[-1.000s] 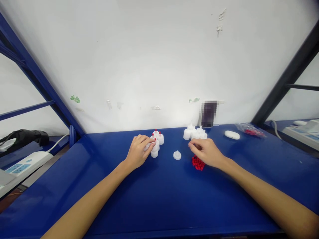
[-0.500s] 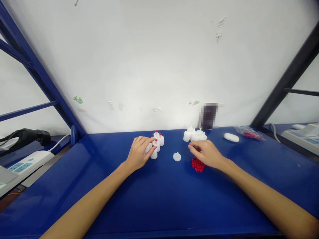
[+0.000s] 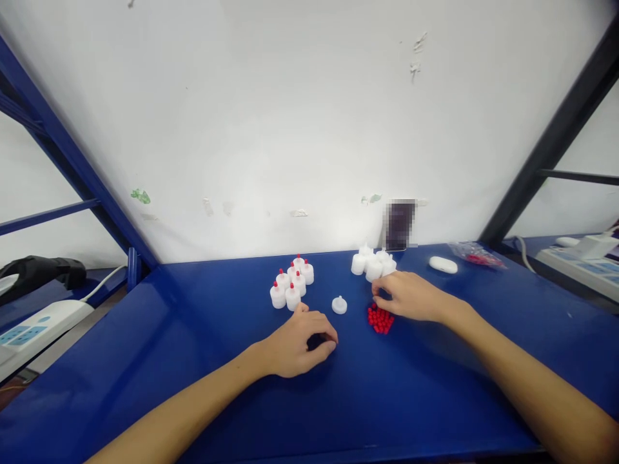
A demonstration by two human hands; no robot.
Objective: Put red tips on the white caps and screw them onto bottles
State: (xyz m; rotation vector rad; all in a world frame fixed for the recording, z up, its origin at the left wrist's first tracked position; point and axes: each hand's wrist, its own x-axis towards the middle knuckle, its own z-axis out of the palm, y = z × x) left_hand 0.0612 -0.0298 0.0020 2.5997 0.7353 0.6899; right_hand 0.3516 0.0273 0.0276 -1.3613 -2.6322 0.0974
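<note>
My left hand (image 3: 302,341) hovers over the front middle of the blue table, its fingers curled and the thumb tip meeting the fingertips. Nothing shows between them. Behind it, several white bottles with red tips (image 3: 293,298) stand in a cluster. A lone white nozzle cap (image 3: 339,305) lies between my two hands. Over the edge of a pile of small red caps (image 3: 380,320) is my right hand (image 3: 406,296), thumb and fingers pinched together; what they hold, if anything, is hidden. Just beyond it are several white bottles without red tips (image 3: 372,265), partly covered by the hand.
A dark pixelated object (image 3: 400,225) leans against the wall. To its right lie a white oval case (image 3: 443,265) and a clear bag with red pieces (image 3: 478,255). A power strip (image 3: 43,328) sits at the left. Blue shelf posts (image 3: 82,148) rise at the left side.
My left hand has left the red-tipped bottles and moved right and nearer, uncovering the cluster. My right hand stays by the red caps, slightly lower. The view has shifted a little.
</note>
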